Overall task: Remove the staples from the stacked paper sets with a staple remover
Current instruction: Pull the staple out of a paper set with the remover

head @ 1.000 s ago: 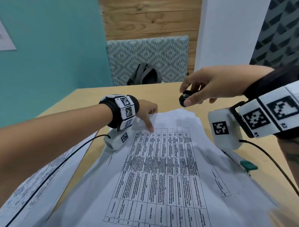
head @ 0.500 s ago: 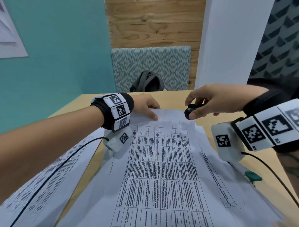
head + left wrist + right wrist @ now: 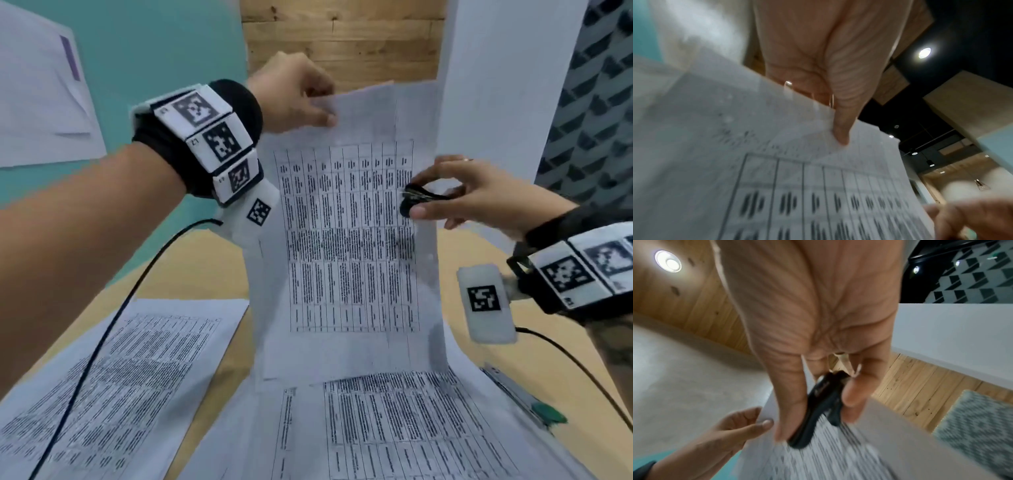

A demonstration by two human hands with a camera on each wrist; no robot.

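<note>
My left hand [image 3: 298, 96] pinches the top left corner of a printed paper set [image 3: 349, 246] and holds it up off the table, thumb [image 3: 840, 128] on its front. The sheet hangs upright, its lower end still on the stack [image 3: 394, 428] below. My right hand [image 3: 455, 192] grips a black staple remover [image 3: 419, 198] between thumb and fingers, right at the sheet's right edge. In the right wrist view the staple remover [image 3: 818, 405] lies against the paper [image 3: 838, 451]. No staple is visible.
Another printed set [image 3: 113, 370] lies flat on the wooden table [image 3: 191, 270] at the left. A green-tipped object [image 3: 544, 413] pokes out from under the stack at the right. Cables run from both wrist units. A white pillar [image 3: 507, 78] stands behind.
My left hand has lifted the top paper set from flat on the table to upright. The right hand with the staple remover has moved from beyond the paper's far edge to the raised sheet's right edge.
</note>
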